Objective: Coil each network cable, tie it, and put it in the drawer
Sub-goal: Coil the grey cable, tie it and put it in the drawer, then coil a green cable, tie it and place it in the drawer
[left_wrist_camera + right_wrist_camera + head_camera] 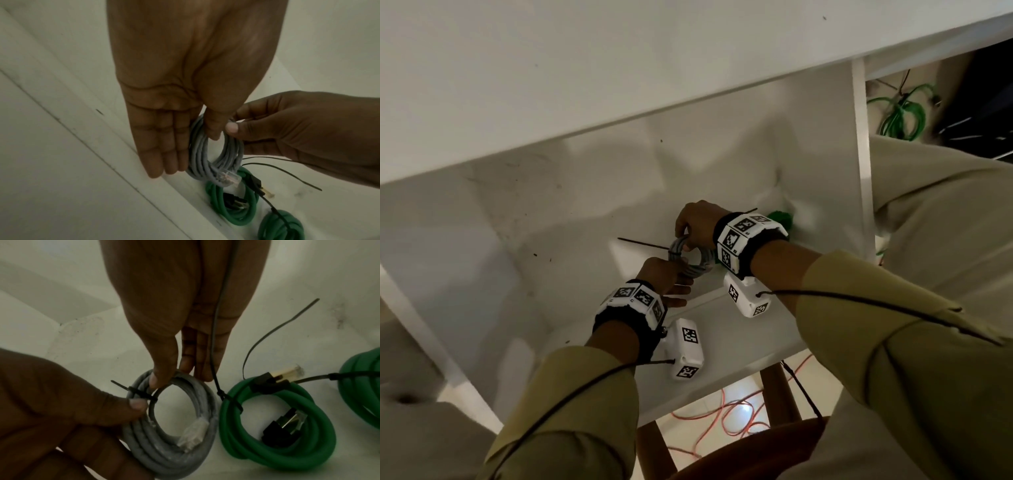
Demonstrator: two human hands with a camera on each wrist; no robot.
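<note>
A grey network cable coil (pixel 690 255) (pixel 198 146) (pixel 148 443) hangs low inside the open white drawer (pixel 551 222). A black zip tie (pixel 643 244) (pixel 141 393) is round it, its tail sticking out to the left. My left hand (pixel 681 270) (pixel 193 151) (pixel 135 408) grips the coil at the tie, thumb on top. My right hand (pixel 686 236) (pixel 234 125) (pixel 174 374) pinches the coil's upper edge between thumb and fingers. Beside it on the drawer floor lie two tied green coils (pixel 267 451) (pixel 232 216), the second (pixel 362 386) (pixel 281 227) further right.
The white desk top (pixel 585 68) overhangs the drawer's back. A loose green cable (pixel 900 116) lies in the dark space at upper right. An orange cord (pixel 722 418) runs over the floor beneath, near a wooden leg (pixel 777 394). The drawer's left half shows bare floor.
</note>
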